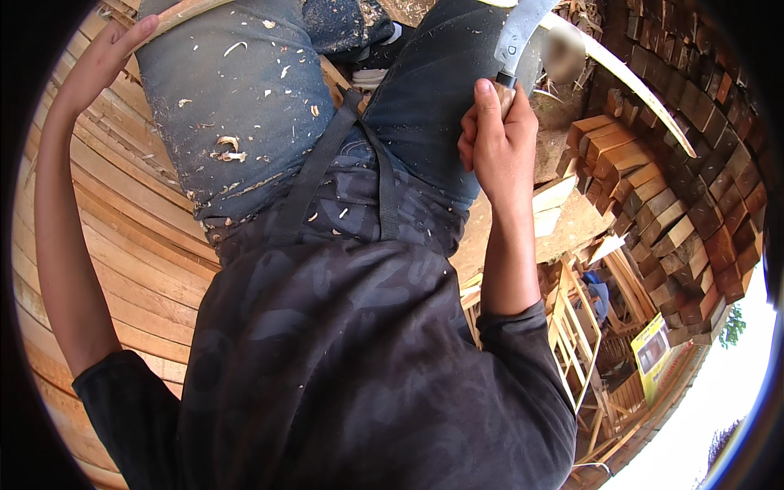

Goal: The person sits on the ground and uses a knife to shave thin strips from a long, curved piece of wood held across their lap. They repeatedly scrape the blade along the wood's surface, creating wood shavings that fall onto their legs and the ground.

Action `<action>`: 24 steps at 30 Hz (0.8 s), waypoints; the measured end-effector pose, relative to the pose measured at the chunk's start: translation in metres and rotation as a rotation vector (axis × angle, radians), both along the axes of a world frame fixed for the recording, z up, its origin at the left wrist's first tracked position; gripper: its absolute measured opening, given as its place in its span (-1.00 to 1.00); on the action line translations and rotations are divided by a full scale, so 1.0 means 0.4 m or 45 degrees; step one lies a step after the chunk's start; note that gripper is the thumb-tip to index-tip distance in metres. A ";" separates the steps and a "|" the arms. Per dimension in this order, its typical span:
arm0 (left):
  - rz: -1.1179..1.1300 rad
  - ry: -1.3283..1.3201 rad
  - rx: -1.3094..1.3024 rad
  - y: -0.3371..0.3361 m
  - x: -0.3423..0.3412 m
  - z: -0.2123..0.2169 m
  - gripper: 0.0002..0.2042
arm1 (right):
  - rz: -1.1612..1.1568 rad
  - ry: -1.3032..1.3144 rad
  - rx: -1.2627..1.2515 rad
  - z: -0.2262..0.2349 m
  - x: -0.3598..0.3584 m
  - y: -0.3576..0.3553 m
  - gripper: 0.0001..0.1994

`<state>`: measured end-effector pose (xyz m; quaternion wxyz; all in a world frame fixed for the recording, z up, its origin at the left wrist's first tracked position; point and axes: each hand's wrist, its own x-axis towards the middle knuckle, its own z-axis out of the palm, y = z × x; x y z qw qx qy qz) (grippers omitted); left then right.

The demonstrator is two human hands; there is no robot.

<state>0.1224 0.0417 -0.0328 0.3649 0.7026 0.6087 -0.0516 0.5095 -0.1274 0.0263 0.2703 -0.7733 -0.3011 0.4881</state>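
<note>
The left hand is at the far outer corner of the lap, just past the left thigh, with a finger stretched along a wooden strip; whether the other fingers close beneath it, I cannot tell. That strip slants over the far edge of the thigh and runs out of the top of the view.

The right hand is in a closed grip around the wooden handle of a knife, thumb laid along it toward the blade. The blade points away from the body, over the outer edge of the right thigh, and crosses in front of a long, pale, bowed piece (contact between them cannot be made out, nor whether it is the left hand's strip). This piece reaches past the knee, its free end in front of the stacked wood blocks.

The hands are well apart, with the width of the lap between them. Curled shavings dot the left thigh, and a black strap lies along the lap's middle. Long boards flank the left forearm; on the other side, a gap separates the right wrist from the blocks.
</note>
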 end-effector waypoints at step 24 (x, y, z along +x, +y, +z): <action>-0.008 0.059 -0.085 0.006 -0.018 -0.007 -0.35 | -0.424 0.127 0.270 -0.021 0.124 0.005 -0.75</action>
